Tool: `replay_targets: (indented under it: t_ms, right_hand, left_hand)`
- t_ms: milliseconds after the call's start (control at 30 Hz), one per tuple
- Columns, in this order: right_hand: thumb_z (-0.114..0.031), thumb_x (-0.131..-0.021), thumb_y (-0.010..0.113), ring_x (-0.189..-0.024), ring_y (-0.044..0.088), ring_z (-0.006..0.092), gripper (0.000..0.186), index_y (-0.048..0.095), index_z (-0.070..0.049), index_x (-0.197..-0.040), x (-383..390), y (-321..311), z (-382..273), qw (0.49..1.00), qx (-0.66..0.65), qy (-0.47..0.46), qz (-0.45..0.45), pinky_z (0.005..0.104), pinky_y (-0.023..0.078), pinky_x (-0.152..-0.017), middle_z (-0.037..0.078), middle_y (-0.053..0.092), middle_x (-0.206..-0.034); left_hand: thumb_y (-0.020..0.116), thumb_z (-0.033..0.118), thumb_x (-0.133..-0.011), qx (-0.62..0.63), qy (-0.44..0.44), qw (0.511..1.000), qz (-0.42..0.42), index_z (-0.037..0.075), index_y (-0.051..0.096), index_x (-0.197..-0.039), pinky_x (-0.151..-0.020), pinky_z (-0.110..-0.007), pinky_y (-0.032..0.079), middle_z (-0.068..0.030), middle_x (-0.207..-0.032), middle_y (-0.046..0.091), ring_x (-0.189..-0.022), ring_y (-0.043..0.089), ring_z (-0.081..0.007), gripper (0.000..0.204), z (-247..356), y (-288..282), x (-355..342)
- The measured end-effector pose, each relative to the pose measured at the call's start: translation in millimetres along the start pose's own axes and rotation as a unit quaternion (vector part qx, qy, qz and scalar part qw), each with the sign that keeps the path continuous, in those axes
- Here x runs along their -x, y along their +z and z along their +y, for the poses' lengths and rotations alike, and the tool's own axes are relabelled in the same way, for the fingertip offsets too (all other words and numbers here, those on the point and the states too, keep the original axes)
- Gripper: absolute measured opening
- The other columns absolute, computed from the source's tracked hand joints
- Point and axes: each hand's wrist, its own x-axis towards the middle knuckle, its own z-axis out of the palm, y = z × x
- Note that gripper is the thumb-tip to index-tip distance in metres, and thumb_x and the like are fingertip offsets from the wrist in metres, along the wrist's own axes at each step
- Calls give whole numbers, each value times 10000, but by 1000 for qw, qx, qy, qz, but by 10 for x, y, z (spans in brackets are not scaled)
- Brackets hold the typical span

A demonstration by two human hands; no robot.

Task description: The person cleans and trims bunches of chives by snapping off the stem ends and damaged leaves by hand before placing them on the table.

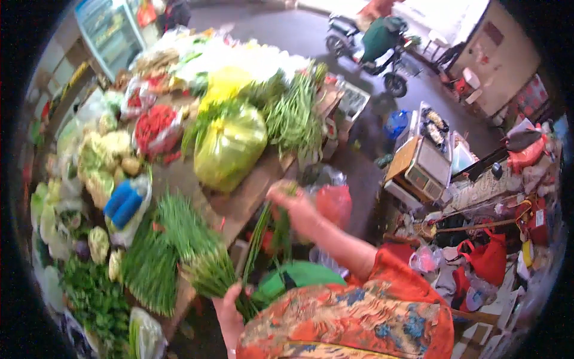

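The yellow bag (pixel 230 146) sits plump and knotted on the crowded stall, and the work goes on just on the person's side of it. The right hand (pixel 290 194) is up near the bag's lower right, fingers folded closed on a few long green strands (pixel 257 236) that trail down toward the other hand. The left hand (pixel 230 308), further from the bag and nearer the person, is curled at the pale ends of a bundle of thin green stalks (pixel 191 236); how tightly it squeezes, I can't tell. That bundle lies fanned out on the table, below and left of the bag, partly over a darker green bunch (pixel 146 272). Left of the bag there's a pouch of red produce (pixel 156 128), and lower on that side two blue rolls (pixel 122 203). Feathery greens (pixel 296 116) lean close on its right, and well beyond, past the stall, stands a scooter (pixel 371 51)
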Motion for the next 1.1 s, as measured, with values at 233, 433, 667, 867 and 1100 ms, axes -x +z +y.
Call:
replay_targets:
  t_ms: [233,433,667,867,1100]
  right_hand:
    - [-209,-938,604,-678,551,102,110,630,-102,-939,-121,-365,-70,994,-74,-75,11,251,453,-574,8,643,-874]
    - [-210,-920,640,-718,569,92,113,646,-99,-936,-79,-261,27,993,-106,-47,2,244,459,-592,-2,646,-846]
    - [-181,-938,611,-724,545,60,104,622,-79,-923,-84,-146,142,972,186,-135,46,230,448,-678,-19,612,-748]
    - [-130,-893,653,-640,527,54,87,629,-57,-932,-18,182,346,973,199,4,-115,213,439,-562,-22,588,-710]
    - [-196,-833,688,-610,562,80,216,672,-30,-968,154,524,440,949,126,173,-230,234,461,-543,-4,620,-736]
  left_hand:
    - [604,19,-831,-50,94,993,-43,20,537,-1134,-635,-323,496,-80,-921,606,-721,595,-188,311,152,198,93]
    - [608,42,-849,-52,108,992,-26,-11,582,-1059,-631,-291,480,-77,-906,614,-733,592,-165,217,171,206,188]
    - [632,82,-844,-43,58,996,-57,-2,599,-1095,-643,-285,515,-79,-959,665,-740,635,-159,267,112,1,141]
    - [612,92,-851,-75,70,991,-81,-24,591,-1128,-661,-297,523,-102,-978,676,-764,651,-179,301,234,80,213]
    - [591,99,-801,-160,88,975,-125,17,483,-1287,-815,-337,524,-115,-1165,597,-994,620,-217,504,253,315,173]
